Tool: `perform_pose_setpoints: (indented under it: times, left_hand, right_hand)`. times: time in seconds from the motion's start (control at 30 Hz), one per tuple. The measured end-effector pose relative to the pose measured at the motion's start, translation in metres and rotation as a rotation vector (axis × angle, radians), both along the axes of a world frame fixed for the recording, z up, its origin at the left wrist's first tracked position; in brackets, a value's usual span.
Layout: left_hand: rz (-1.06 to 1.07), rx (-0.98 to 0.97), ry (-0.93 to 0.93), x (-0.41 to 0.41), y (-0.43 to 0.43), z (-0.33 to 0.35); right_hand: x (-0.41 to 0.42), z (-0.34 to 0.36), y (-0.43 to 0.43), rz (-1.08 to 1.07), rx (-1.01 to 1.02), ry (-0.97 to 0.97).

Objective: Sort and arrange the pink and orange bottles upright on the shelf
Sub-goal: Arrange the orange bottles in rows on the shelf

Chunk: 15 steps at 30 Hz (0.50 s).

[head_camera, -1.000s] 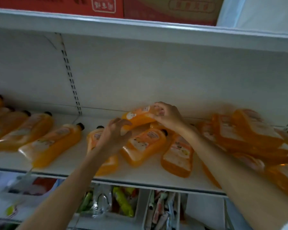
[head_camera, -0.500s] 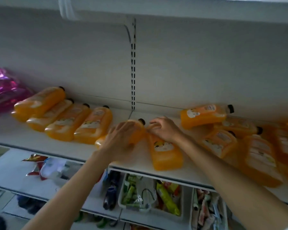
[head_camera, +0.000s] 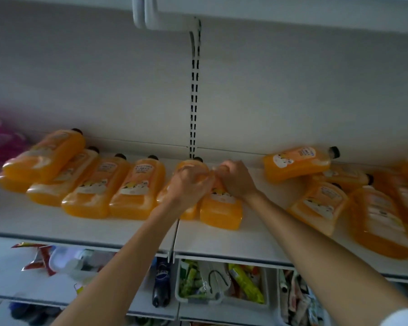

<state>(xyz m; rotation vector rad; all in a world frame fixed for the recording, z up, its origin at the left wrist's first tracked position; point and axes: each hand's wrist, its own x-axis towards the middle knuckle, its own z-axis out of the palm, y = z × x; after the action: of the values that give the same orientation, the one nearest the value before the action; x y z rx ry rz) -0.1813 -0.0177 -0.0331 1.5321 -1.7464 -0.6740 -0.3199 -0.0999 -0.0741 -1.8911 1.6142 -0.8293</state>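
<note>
Orange bottles with black caps lie flat on the white shelf [head_camera: 222, 241]. A neat row of several [head_camera: 90, 184] stretches to the left. My left hand [head_camera: 189, 182] grips one orange bottle [head_camera: 191, 167] at the row's right end. My right hand [head_camera: 236, 180] grips the neck of the neighbouring orange bottle [head_camera: 222, 210], beside the first. A loose pile of orange bottles [head_camera: 372, 208] lies at the right, one [head_camera: 297, 162] on top near the back wall. Pink bottles [head_camera: 0, 142] show blurred at the far left.
A slotted upright [head_camera: 194, 100] runs down the back wall behind my hands. Another shelf [head_camera: 269, 10] hangs overhead. Below the shelf, bins [head_camera: 203, 281] hold packets, with a dark bottle [head_camera: 161, 283] beside them. The shelf's front strip is bare.
The view has swung left, bringing the pink bottles and the left row into sight. Both hands have left the pile at the right and now hold two bottles side by side at the row's end.
</note>
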Motion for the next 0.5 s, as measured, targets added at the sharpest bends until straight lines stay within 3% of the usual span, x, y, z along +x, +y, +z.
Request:
perform_pose_setpoints:
  times: [0.1,0.17,0.37,0.5]
  left_hand:
    - [-0.112,0.081,-0.509,0.010,0.014,-0.010]
    - [-0.122,0.074,-0.716,0.012,0.021,-0.021]
    - [-0.031,-0.032,-0.721,-0.003,0.012,-0.027]
    - [-0.021,-0.049,-0.709,-0.009,-0.003,-0.031]
  right_hand:
    - [0.003,-0.001,-0.015,-0.085,0.008,0.110]
    - [0.007,0.000,-0.021,-0.171,-0.038,0.200]
    - [-0.012,0.012,-0.008,-0.281,-0.322,0.179]
    - [-0.078,0.031,-0.001,-0.525,-0.417,0.217]
